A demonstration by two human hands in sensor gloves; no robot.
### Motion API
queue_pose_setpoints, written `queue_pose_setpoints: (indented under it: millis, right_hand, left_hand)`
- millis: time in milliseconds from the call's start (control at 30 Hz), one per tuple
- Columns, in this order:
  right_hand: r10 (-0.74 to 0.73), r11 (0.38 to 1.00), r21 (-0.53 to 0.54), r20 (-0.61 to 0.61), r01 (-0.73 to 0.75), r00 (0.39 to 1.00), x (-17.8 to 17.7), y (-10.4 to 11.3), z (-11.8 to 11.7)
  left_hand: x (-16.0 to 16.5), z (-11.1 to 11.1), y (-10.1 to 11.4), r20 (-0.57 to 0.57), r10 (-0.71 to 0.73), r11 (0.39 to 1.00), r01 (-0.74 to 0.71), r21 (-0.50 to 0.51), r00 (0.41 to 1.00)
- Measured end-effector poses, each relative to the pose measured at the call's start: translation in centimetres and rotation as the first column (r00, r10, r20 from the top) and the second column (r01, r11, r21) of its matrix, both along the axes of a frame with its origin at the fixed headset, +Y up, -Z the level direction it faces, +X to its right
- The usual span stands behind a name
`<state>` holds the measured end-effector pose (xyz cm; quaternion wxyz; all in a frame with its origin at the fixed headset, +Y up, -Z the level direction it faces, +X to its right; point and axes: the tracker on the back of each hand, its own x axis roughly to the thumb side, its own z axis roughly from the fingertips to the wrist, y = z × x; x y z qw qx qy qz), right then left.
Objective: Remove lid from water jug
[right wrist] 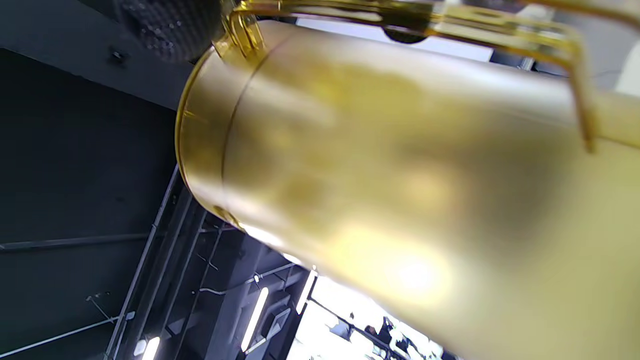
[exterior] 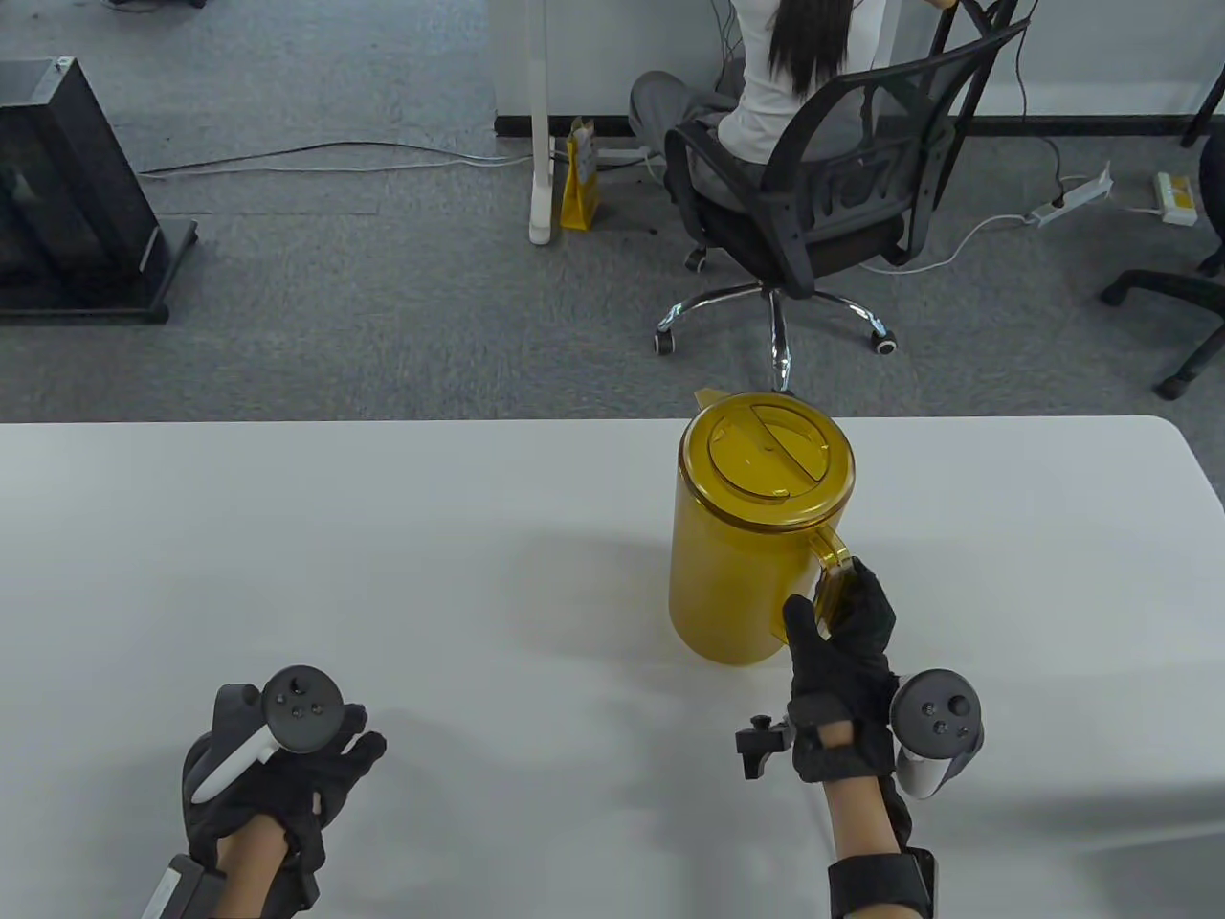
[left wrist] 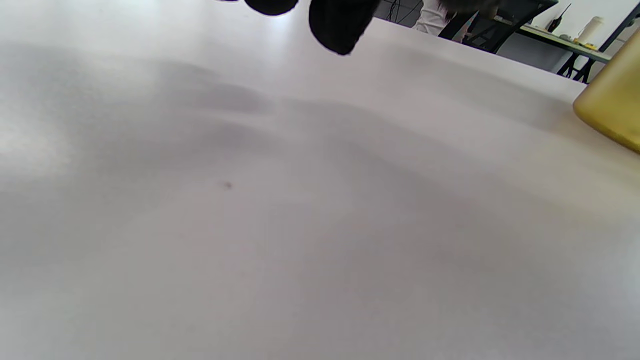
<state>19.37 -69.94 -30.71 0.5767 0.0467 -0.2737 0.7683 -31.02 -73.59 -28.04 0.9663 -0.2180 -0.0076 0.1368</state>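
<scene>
A translucent yellow water jug (exterior: 732, 574) stands upright on the white table (exterior: 383, 536), right of centre, with its round yellow lid (exterior: 768, 452) seated on top. My right hand (exterior: 842, 632) grips the jug's handle (exterior: 831, 574) on its right side, thumb on the near side, fingers curled round it. In the right wrist view the jug body (right wrist: 400, 175) fills the frame, with the handle (right wrist: 500, 25) along the top. My left hand (exterior: 287, 766) rests on the table at the near left, apart from the jug, loosely curled and empty. One fingertip (left wrist: 340, 25) shows in the left wrist view.
Past the table's far edge a person sits on a black office chair (exterior: 823, 182), just behind the jug. A black cabinet (exterior: 67, 191) stands on the floor at the far left. The jug's edge (left wrist: 612, 100) shows at the right of the left wrist view.
</scene>
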Motion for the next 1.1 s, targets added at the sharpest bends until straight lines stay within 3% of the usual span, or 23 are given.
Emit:
queue_pose_setpoints:
  millis: [100,233,367,633,800,967,1100]
  right_hand:
    - [-0.017,1.000,0.019,0.065,0.016,0.998,0.1,0.2,-0.2]
    - [-0.145,0.989,0.009,0.016,0.145,0.989,0.6,0.1,-0.4]
    - [-0.152,0.987,-0.041,0.068,0.155,0.986,0.4,-0.1,-0.5]
    - [-0.258,0.964,-0.074,-0.038,0.254,0.965,0.0,-1.2,-1.3]
    - [-0.259,0.963,-0.064,0.063,0.263,0.964,-1.1,-1.4,-1.5]
    - [-0.252,0.964,-0.076,0.026,0.253,0.967,-1.4,-1.1,-1.4]
    - [-0.253,0.966,-0.068,-0.030,0.250,0.967,-1.7,0.6,-0.7]
  left_hand:
    - [0.0,0.1,0.0,-0.006,0.024,1.000,-0.024,0.005,1.000]
    - [0.2,0.3,-0.1,0.000,0.016,1.000,-0.016,-0.014,1.000]
    - [0.6,0.6,0.3,-0.006,0.019,1.000,-0.019,-0.005,1.000]
    - [1.3,0.8,0.9,0.004,0.036,0.999,-0.036,0.019,0.999]
    - [0.6,1.1,0.8,-0.016,0.062,0.998,-0.062,0.013,0.998]
    - [0.0,1.3,1.3,-0.055,0.134,0.990,-0.132,0.044,0.989]
    - [0.6,1.4,1.2,-0.036,0.142,0.989,-0.141,0.044,0.989]
